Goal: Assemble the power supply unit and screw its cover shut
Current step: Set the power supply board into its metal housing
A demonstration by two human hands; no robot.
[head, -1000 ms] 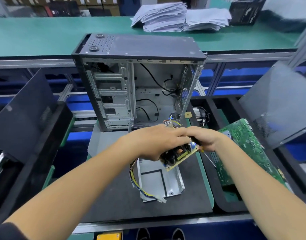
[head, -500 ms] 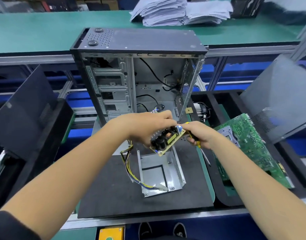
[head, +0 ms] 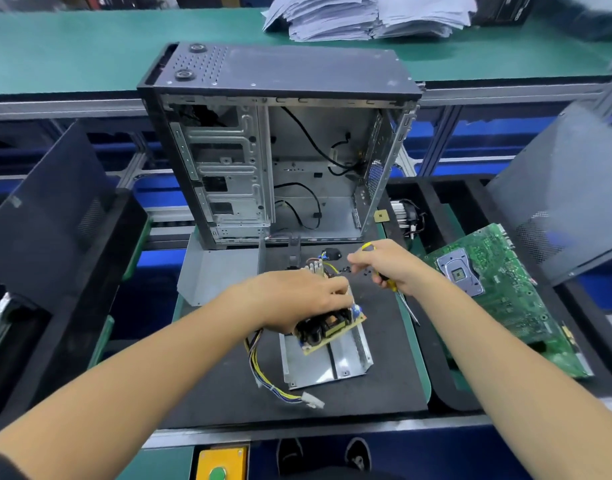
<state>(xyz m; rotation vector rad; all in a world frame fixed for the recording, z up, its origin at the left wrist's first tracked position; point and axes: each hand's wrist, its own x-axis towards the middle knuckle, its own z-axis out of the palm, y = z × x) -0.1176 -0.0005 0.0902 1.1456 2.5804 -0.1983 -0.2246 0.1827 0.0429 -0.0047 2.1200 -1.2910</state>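
Note:
My left hand [head: 308, 299] grips the power supply circuit board [head: 329, 329] from above and holds it tilted over the open grey metal casing [head: 329, 362] that lies on the black mat. A bundle of coloured wires [head: 263, 372] with a white plug hangs from the board onto the mat. My right hand [head: 387, 263] holds a yellow-handled screwdriver [head: 400, 296], blade pointing down toward me, while its fingertips reach toward several small dark screws [head: 346, 270] on the mat. The grey metal cover [head: 218, 271] lies at the mat's left rear.
An open computer tower case [head: 280, 150] stands behind the black mat [head: 221, 386]. A green motherboard [head: 498, 306] lies in the black tray at right, with a cooler fan [head: 406, 214] behind it. Dark side panels lean at left and right. Paper stacks [head: 367, 15] sit on the far green bench.
My left hand lowered the circuit board toward the casing. My right hand let go of the board's edge and moved back and right, toward the screws, with the screwdriver still in it.

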